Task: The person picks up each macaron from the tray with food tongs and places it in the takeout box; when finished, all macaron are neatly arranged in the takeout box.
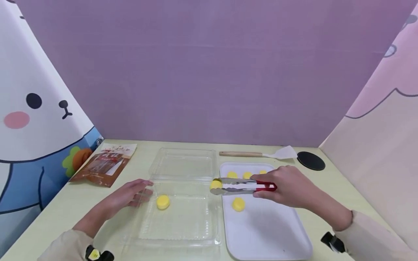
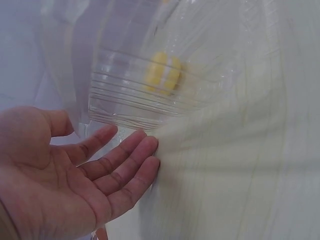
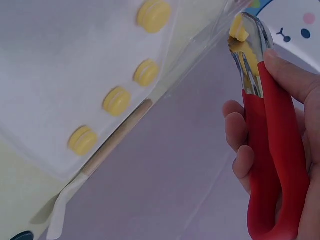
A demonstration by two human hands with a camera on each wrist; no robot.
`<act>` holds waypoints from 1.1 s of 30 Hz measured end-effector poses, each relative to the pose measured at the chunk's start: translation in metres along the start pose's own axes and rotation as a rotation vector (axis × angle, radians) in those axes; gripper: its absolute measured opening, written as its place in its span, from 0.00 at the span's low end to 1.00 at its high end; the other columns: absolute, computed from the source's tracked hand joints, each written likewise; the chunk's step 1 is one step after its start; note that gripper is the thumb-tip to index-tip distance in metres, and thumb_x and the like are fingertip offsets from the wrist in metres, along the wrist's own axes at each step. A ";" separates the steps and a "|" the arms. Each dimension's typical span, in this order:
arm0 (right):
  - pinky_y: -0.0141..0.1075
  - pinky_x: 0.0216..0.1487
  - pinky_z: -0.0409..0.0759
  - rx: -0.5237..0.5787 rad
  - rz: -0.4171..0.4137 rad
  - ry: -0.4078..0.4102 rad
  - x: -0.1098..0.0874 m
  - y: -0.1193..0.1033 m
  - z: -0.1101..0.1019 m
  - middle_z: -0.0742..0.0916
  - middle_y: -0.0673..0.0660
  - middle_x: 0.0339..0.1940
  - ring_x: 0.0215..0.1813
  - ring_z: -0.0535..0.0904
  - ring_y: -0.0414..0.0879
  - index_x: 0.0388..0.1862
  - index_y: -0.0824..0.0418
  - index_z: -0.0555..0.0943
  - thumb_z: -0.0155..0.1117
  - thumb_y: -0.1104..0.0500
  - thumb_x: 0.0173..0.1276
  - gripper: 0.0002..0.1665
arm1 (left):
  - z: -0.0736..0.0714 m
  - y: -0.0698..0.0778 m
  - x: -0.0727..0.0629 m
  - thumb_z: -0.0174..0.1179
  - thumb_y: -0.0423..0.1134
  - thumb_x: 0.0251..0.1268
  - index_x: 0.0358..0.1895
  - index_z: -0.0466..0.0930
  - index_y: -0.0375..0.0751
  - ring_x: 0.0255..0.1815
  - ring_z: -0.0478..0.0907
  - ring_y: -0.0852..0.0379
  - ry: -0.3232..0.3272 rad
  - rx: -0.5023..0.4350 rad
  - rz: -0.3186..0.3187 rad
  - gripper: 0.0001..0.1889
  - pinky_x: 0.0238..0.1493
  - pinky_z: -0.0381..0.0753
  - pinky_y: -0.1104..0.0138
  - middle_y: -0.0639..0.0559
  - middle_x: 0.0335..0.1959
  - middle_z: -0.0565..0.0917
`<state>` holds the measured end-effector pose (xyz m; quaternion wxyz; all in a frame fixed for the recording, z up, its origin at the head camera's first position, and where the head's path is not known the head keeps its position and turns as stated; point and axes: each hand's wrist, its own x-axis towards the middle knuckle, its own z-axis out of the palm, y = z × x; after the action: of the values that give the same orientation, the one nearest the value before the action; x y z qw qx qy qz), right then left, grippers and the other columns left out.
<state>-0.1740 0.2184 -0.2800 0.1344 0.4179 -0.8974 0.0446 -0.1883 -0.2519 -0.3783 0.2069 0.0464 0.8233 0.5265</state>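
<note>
My right hand [image 1: 287, 186] grips red-handled metal tongs [image 3: 272, 150]. Between the tong tips is a yellow macaron [image 1: 216, 184], held over the edge between the white tray and the clear plastic clamshell box [image 1: 183, 232]. One macaron [image 1: 163, 202] sits inside the box, towards its left side. Several more lie on the white tray [image 1: 267, 235], among them a macaron [image 1: 238, 204] near its left edge. Beside the box's left wall is my left hand [image 2: 75, 175], fingers extended and relaxed, with the fingertips at the clear plastic. Whether they press on it is hard to tell.
Behind the tray lies a spatula [image 1: 241, 154] with a wooden handle and white head. A round black disc [image 1: 311, 161] is at the back right. At the back left rests a brown and white pouch [image 1: 106, 163]. A purple backdrop [image 1: 209, 72] rises behind the table.
</note>
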 end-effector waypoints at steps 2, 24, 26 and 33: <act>0.28 0.21 0.60 0.002 -0.016 -0.006 0.006 -0.004 0.001 0.76 0.34 0.19 0.20 0.63 0.29 0.49 0.53 0.89 0.72 0.41 0.65 0.21 | 0.000 0.001 0.000 0.38 0.52 0.85 0.73 0.61 0.26 0.66 0.74 0.33 0.001 0.002 0.005 0.31 0.60 0.78 0.47 0.28 0.67 0.73; 0.27 0.21 0.65 0.002 -0.042 -0.087 0.056 -0.041 0.035 0.80 0.41 0.17 0.19 0.67 0.32 0.46 0.53 0.89 0.75 0.43 0.63 0.19 | -0.007 0.009 -0.005 0.40 0.50 0.85 0.72 0.62 0.26 0.63 0.75 0.34 -0.025 0.000 0.000 0.30 0.57 0.80 0.49 0.30 0.64 0.75; 0.27 0.21 0.65 -0.003 -0.052 -0.087 0.058 -0.042 0.038 0.78 0.41 0.16 0.19 0.67 0.32 0.46 0.52 0.89 0.75 0.43 0.63 0.19 | -0.006 0.011 -0.005 0.41 0.50 0.85 0.72 0.62 0.26 0.63 0.76 0.35 -0.028 0.002 0.002 0.30 0.57 0.80 0.48 0.30 0.64 0.76; 0.29 0.22 0.67 -0.045 -0.078 -0.094 0.067 -0.050 0.048 0.81 0.42 0.18 0.20 0.70 0.34 0.47 0.52 0.89 0.75 0.42 0.63 0.20 | -0.003 0.015 -0.004 0.41 0.50 0.85 0.73 0.60 0.27 0.60 0.77 0.38 -0.024 0.012 -0.002 0.30 0.57 0.80 0.47 0.32 0.62 0.78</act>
<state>-0.1865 0.1278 -0.3090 0.1034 0.4509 -0.8866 -0.0006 -0.1880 -0.2494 -0.3630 0.2169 0.0531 0.8239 0.5209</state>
